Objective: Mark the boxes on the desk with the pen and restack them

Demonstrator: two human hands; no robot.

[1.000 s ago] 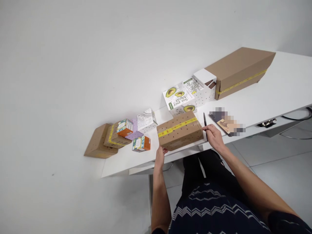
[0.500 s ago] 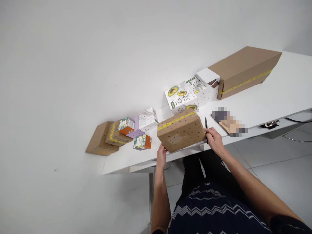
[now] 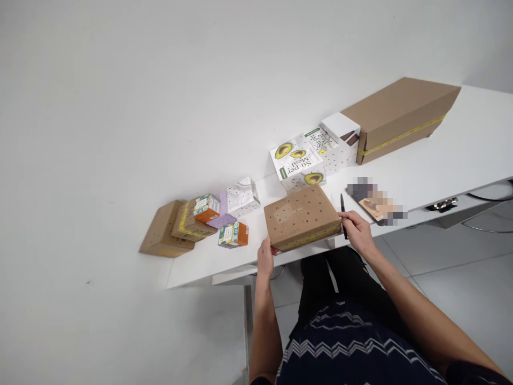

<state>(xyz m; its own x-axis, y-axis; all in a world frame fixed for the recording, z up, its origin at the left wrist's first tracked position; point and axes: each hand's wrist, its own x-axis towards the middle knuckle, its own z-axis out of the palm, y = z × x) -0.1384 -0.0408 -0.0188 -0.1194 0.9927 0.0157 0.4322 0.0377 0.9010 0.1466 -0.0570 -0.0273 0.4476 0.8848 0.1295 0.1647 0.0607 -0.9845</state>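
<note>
A brown cardboard box (image 3: 301, 216) dotted with holes lies near the front edge of the white table (image 3: 441, 166), its yellow tape now on the side facing me. My left hand (image 3: 265, 258) grips its near left corner. My right hand (image 3: 356, 231) presses on its right end while also holding a black pen (image 3: 343, 205) that points away from me.
Behind the box stand white avocado-print boxes (image 3: 297, 164), a white box (image 3: 340, 131) and a long brown box with yellow tape (image 3: 401, 114). To the left lie small orange, purple, white and brown boxes (image 3: 205, 215). A dark booklet (image 3: 372, 202) lies right of the pen.
The brown box has been rolled toward me: the yellow-taped face went from the top to the near side, and a face with holes is now up. Both hands stayed on its ends.
</note>
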